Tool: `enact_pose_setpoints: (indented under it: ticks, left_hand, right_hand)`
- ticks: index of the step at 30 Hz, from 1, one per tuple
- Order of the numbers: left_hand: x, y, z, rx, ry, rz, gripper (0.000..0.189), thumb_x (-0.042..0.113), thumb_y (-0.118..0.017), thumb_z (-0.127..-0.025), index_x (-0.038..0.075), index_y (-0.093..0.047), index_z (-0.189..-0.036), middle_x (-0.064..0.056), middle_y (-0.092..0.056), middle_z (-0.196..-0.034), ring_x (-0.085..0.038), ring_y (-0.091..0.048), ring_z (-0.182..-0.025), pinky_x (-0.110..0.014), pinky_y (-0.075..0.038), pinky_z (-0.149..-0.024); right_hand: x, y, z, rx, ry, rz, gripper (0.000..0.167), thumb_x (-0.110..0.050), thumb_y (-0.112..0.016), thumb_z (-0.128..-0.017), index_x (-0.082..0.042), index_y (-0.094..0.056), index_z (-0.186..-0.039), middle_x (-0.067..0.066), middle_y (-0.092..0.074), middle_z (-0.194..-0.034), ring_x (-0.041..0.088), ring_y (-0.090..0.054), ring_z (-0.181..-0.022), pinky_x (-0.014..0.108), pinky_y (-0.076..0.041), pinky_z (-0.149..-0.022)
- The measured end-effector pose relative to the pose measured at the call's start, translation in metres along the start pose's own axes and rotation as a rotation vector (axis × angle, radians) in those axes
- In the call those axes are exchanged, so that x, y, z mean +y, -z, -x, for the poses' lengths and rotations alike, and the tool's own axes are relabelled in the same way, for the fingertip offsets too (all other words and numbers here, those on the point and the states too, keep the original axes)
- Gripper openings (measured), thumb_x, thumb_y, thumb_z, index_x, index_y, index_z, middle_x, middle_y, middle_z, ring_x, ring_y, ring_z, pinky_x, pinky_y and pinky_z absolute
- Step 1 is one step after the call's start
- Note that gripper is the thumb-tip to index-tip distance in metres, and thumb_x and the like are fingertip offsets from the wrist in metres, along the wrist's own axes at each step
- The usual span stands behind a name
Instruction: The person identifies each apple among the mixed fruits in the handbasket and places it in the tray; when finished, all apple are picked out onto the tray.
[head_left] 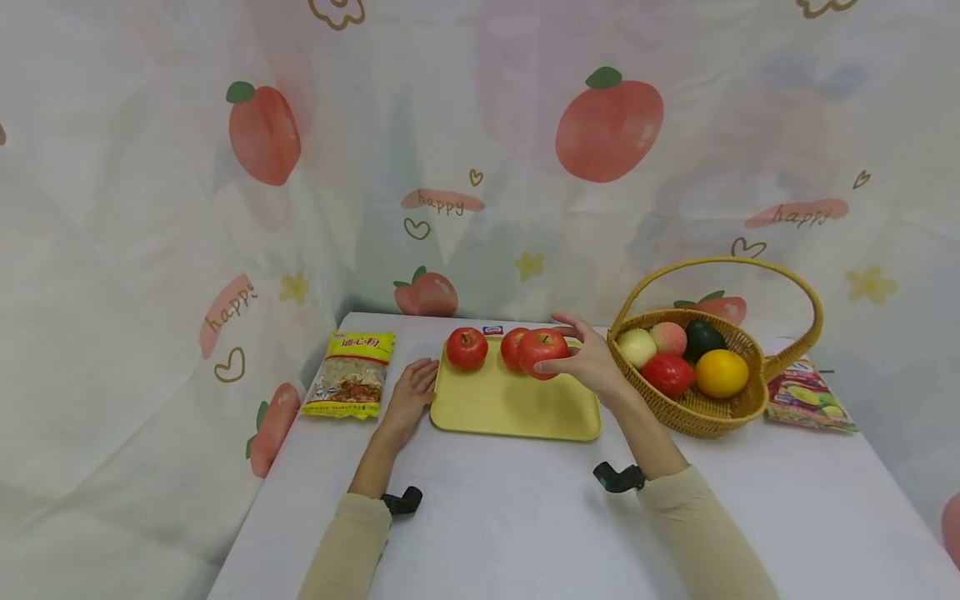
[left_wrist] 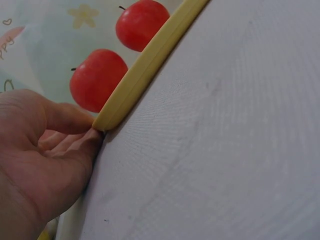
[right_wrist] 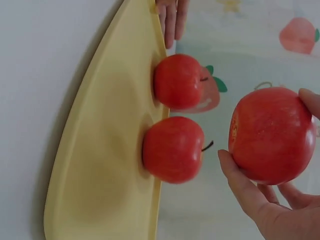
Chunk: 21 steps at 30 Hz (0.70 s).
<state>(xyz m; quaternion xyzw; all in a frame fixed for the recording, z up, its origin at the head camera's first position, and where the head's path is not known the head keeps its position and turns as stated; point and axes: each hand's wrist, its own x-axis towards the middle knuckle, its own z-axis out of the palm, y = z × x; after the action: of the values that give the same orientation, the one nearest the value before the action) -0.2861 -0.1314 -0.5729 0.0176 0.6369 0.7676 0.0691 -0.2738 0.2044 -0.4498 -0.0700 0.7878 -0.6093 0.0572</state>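
My right hand (head_left: 588,358) holds a red apple (right_wrist: 274,135) between thumb and fingers, raised above the yellow tray (head_left: 517,408). Two more red apples sit along the tray's far side: one at the left (head_left: 467,348), the other (right_wrist: 174,149) partly behind the held apple in the head view. At the tray's left edge, my left hand (head_left: 411,396) has its thumb and fingertips drawn together on the rim; this grip shows close up in the left wrist view, with the tray corner at the fingertips.
Right of the tray stands a wicker basket (head_left: 697,425) of mixed fruit, its handle arching high. A colourful packet (head_left: 806,396) lies behind it. Left of the tray lies a yellow-topped food bag (head_left: 349,375). A patterned cloth (head_left: 517,233) hangs behind the white table (head_left: 510,517).
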Motion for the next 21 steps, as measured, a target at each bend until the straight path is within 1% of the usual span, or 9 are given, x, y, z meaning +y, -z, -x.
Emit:
enact_pose_setpoints:
  ticks: [7, 12, 16, 21]
  left_hand:
    - [0.001, 0.000, 0.000, 0.001, 0.019, -0.013, 0.071, -0.022, -0.045, -0.096, 0.001, -0.027, -0.161, -0.017, -0.038, -0.164, -0.028, -0.034, -0.154, -0.041, -0.032, -0.124]
    - [0.002, 0.000, 0.000, 0.001, 0.018, -0.007, 0.071, -0.022, -0.045, -0.096, 0.002, -0.027, -0.161, -0.017, -0.038, -0.164, -0.028, -0.035, -0.154, -0.040, -0.033, -0.124]
    - [0.002, 0.000, 0.000, -0.007, 0.004, 0.003, 0.072, -0.023, -0.045, -0.096, 0.001, -0.027, -0.161, -0.018, -0.038, -0.164, -0.028, -0.034, -0.154, -0.040, -0.032, -0.125]
    - [0.000, 0.002, -0.002, -0.004, 0.008, 0.002, 0.071, -0.023, -0.046, -0.096, 0.002, -0.028, -0.160, -0.018, -0.038, -0.163, -0.029, -0.034, -0.154, -0.041, -0.032, -0.125]
  right_hand:
    - [-0.002, -0.022, -0.008, -0.018, -0.017, -0.020, 0.096, -0.010, -0.089, -0.079, -0.022, -0.039, -0.160, 0.015, -0.048, -0.152, 0.042, -0.060, -0.125, 0.048, -0.055, -0.104]
    - [-0.001, -0.034, -0.014, -0.024, -0.007, -0.019, 0.095, -0.010, -0.091, -0.078, -0.020, -0.042, -0.158, 0.016, -0.049, -0.150, 0.042, -0.060, -0.124, 0.050, -0.055, -0.104]
    - [0.001, -0.044, -0.018, -0.031, 0.003, -0.002, 0.093, -0.013, -0.092, -0.077, -0.019, -0.044, -0.156, 0.014, -0.050, -0.148, 0.039, -0.055, -0.128, 0.052, -0.053, -0.107]
    - [0.004, -0.059, -0.021, -0.035, -0.006, 0.046, 0.092, -0.019, -0.093, -0.076, -0.021, -0.046, -0.155, 0.011, -0.051, -0.147, 0.034, -0.048, -0.133, 0.052, -0.052, -0.108]
